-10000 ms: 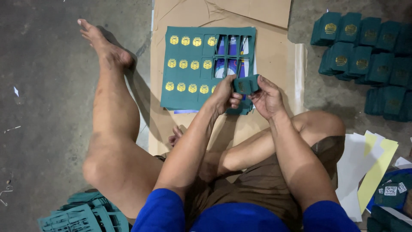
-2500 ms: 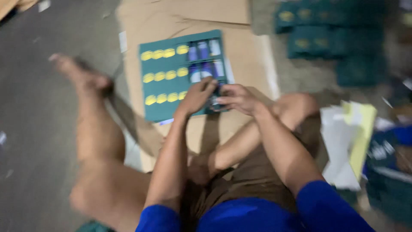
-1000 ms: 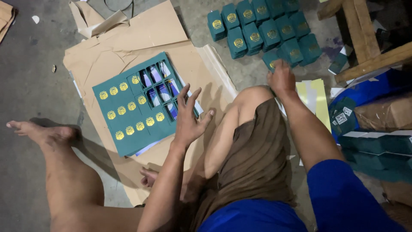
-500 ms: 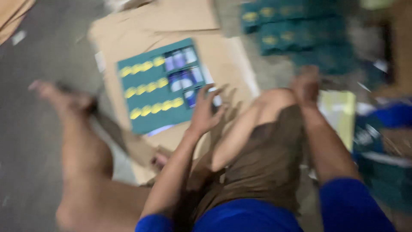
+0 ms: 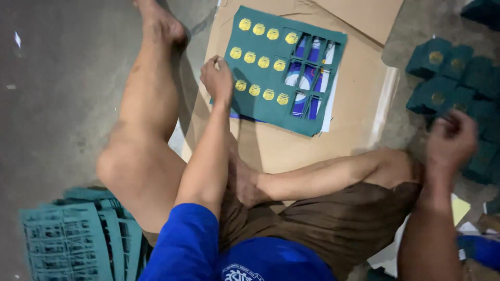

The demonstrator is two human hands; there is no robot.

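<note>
Two hands apart: left hand on green sheet, right hand by green boxes.

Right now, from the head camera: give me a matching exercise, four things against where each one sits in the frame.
Things:
1. green die-cut card sheet with gold seals
2. pile of small dark green boxes
3. stack of punched-out green sheets
4. left hand

Places:
A. lower left, on the grey floor
B. on the brown cardboard, top centre
C. right edge, beside the right hand
D. at the card sheet's left edge

Pairs: 1-B, 2-C, 3-A, 4-D
</note>
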